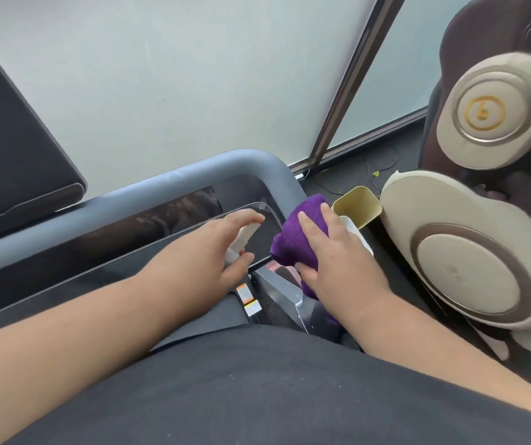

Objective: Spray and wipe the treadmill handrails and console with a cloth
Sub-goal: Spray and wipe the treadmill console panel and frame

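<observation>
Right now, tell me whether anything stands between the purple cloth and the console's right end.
Nothing visible does. The right hand presses the purple cloth against the console at its right corner. The left hand, holding the spray bottle, is beside it, not in between.

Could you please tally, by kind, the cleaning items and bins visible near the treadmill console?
Cloths: 1, purple cloth under the right hand
Spray bottles: 1, white bottle in the left hand
Bins: 2, gold bin and white bin
Total: 4
</observation>
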`<state>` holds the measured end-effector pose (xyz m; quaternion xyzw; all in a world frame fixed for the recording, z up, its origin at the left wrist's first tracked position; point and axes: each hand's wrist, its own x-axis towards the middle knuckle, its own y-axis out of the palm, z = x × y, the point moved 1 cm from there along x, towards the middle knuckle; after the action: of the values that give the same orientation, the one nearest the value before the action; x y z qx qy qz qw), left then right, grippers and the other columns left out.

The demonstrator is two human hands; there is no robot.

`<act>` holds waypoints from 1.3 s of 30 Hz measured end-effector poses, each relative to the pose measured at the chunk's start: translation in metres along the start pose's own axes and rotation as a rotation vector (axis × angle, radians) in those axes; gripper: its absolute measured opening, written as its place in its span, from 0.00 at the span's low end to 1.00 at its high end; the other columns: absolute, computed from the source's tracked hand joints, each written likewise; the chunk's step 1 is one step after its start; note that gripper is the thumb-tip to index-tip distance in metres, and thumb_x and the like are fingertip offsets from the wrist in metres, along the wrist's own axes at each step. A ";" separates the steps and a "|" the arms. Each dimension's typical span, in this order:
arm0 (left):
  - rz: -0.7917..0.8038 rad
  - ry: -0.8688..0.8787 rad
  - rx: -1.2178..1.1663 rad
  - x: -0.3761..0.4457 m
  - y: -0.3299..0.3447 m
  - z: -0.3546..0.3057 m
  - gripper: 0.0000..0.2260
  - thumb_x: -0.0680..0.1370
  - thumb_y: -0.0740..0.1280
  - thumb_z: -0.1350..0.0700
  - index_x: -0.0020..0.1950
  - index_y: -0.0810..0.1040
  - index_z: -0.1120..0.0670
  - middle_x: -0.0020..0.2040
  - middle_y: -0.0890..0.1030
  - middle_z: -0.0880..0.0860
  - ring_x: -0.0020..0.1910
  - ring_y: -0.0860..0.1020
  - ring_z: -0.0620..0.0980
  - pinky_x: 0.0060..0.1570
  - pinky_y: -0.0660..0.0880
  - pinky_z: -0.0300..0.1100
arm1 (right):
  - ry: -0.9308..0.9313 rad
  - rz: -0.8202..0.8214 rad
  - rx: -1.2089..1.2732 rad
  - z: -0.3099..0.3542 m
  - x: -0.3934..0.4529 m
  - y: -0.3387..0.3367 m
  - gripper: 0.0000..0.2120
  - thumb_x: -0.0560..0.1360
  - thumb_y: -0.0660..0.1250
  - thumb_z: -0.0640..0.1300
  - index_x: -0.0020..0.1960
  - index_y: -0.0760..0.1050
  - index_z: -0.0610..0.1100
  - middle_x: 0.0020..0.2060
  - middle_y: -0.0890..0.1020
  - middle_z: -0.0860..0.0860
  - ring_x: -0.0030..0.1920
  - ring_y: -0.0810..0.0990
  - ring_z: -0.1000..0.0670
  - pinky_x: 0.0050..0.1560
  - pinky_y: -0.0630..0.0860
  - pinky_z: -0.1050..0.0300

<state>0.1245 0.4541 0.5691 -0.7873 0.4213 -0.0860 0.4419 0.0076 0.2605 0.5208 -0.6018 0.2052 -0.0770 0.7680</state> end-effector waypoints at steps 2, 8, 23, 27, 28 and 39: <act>0.038 0.017 0.012 -0.004 0.005 0.000 0.21 0.79 0.63 0.45 0.66 0.57 0.30 0.51 0.74 0.38 0.45 0.75 0.41 0.49 0.73 0.43 | 0.043 0.003 0.040 -0.012 -0.036 0.007 0.37 0.76 0.68 0.58 0.79 0.54 0.56 0.79 0.51 0.48 0.68 0.68 0.43 0.65 0.69 0.49; 0.051 0.037 0.022 -0.004 0.000 0.009 0.21 0.79 0.62 0.44 0.66 0.56 0.29 0.49 0.73 0.36 0.45 0.75 0.42 0.48 0.73 0.42 | 0.119 -0.028 0.029 -0.018 -0.061 0.018 0.37 0.73 0.71 0.57 0.78 0.60 0.54 0.78 0.58 0.46 0.63 0.73 0.40 0.59 0.75 0.46; 0.023 0.109 0.051 -0.002 -0.002 0.010 0.22 0.79 0.62 0.44 0.67 0.55 0.30 0.57 0.73 0.38 0.48 0.75 0.42 0.49 0.73 0.42 | 0.028 -0.093 0.020 0.024 0.064 -0.006 0.35 0.78 0.63 0.60 0.79 0.52 0.55 0.79 0.53 0.45 0.68 0.69 0.39 0.66 0.69 0.46; 0.025 0.117 0.058 0.000 -0.005 0.010 0.21 0.79 0.62 0.44 0.66 0.55 0.30 0.53 0.72 0.37 0.44 0.73 0.41 0.45 0.69 0.38 | 0.049 -0.088 0.023 0.005 0.008 0.002 0.36 0.77 0.63 0.62 0.79 0.54 0.55 0.79 0.55 0.46 0.70 0.67 0.42 0.68 0.69 0.48; 0.026 0.112 0.055 0.000 -0.007 0.011 0.21 0.79 0.62 0.44 0.66 0.55 0.30 0.53 0.72 0.37 0.43 0.73 0.41 0.44 0.68 0.38 | 0.054 -0.097 0.026 0.001 -0.006 0.004 0.35 0.76 0.64 0.62 0.79 0.55 0.54 0.79 0.56 0.46 0.70 0.68 0.42 0.68 0.69 0.48; -0.255 0.167 -0.079 -0.023 -0.034 0.032 0.21 0.75 0.61 0.43 0.67 0.59 0.32 0.54 0.75 0.40 0.47 0.78 0.42 0.49 0.76 0.43 | -0.299 -0.338 0.334 0.061 0.044 -0.014 0.30 0.74 0.70 0.48 0.75 0.67 0.49 0.75 0.66 0.45 0.67 0.73 0.39 0.66 0.71 0.47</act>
<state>0.1463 0.5000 0.5813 -0.8413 0.3563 -0.1900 0.3594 0.0737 0.2953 0.5358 -0.4974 -0.0293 -0.1470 0.8545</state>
